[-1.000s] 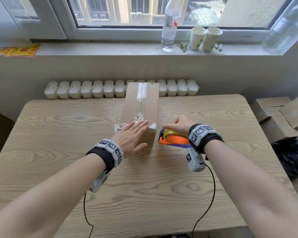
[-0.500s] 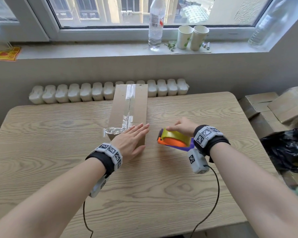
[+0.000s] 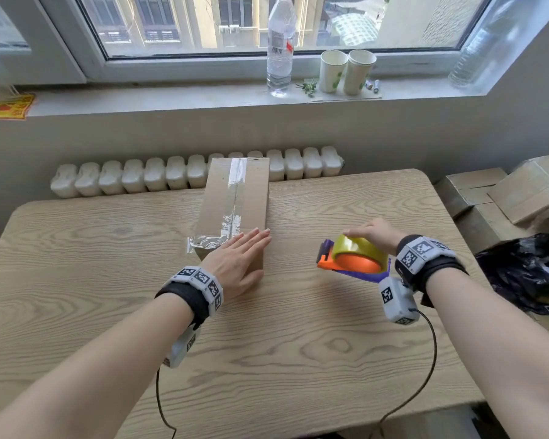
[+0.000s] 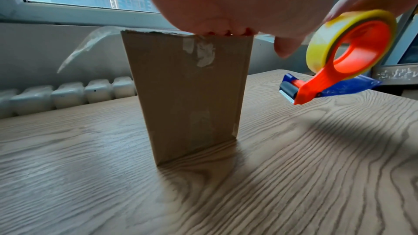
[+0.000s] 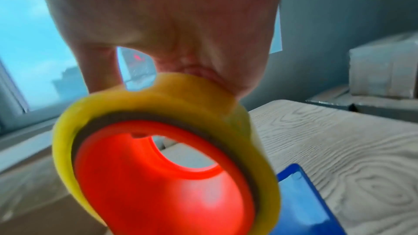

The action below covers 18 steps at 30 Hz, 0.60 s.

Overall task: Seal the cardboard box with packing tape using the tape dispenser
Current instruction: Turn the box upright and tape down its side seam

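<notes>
A long cardboard box (image 3: 251,198) (image 4: 187,96) lies on the wooden table (image 3: 108,248), its top seam covered by a strip of clear tape (image 3: 236,191). A crumpled loose tape end (image 3: 203,240) (image 4: 86,44) sticks out past the near left corner. My left hand (image 3: 238,258) lies flat with straight fingers on the box's near end. My right hand (image 3: 374,231) grips the orange and blue tape dispenser (image 3: 349,261) (image 4: 343,60) (image 5: 162,167) with its yellow roll, held above the table to the right of the box, apart from it.
A white radiator (image 3: 140,175) runs behind the table. On the windowsill stand a water bottle (image 3: 279,49) and two paper cups (image 3: 346,71). Stacked cardboard boxes (image 3: 501,198) and a black bag (image 3: 526,274) sit right of the table.
My right hand has carried the dispenser rightward and up, away from the box's near end. The left hand has stayed flat on the box.
</notes>
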Available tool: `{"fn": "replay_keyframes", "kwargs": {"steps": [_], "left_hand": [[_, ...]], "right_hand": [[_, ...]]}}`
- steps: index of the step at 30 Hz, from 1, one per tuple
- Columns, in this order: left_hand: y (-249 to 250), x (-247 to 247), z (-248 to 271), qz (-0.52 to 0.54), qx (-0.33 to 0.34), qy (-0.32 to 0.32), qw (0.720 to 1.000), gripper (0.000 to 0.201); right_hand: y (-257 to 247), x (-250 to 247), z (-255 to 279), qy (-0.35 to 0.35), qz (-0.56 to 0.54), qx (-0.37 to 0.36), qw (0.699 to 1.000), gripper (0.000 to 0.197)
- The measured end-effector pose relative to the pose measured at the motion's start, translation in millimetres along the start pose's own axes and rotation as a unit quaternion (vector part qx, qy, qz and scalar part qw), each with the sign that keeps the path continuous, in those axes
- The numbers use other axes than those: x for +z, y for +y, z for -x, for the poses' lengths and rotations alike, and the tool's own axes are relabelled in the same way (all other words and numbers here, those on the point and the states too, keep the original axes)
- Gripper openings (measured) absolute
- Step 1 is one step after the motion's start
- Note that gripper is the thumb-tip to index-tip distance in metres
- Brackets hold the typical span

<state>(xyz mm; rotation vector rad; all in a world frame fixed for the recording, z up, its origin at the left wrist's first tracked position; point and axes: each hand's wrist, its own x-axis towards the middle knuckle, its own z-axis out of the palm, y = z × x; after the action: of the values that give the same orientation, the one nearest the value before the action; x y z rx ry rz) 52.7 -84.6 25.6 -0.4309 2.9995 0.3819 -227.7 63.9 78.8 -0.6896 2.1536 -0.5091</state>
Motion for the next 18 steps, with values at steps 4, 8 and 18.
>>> {"fn": "replay_keyframes", "kwargs": {"steps": [4,8,18], "left_hand": [[1.2,-2.6,0.5,0.031,-0.005,0.014,0.999,0.075],[2.4,-3.3,0.7,0.03,-0.011,0.009,0.999,0.076],[3.7,-2.2,-1.8,0.055,-0.032,0.03,0.998,0.078]], "right_hand": [[-6.9,-8.4,10.6,0.026,-0.047,-0.055,0.997,0.046],[-17.4,-9.1,20.8,0.029,-0.073,-0.093,0.993,0.046],[-35.0,-0.8,33.4,0.008,-0.142,-0.147,0.979,0.033]]}}
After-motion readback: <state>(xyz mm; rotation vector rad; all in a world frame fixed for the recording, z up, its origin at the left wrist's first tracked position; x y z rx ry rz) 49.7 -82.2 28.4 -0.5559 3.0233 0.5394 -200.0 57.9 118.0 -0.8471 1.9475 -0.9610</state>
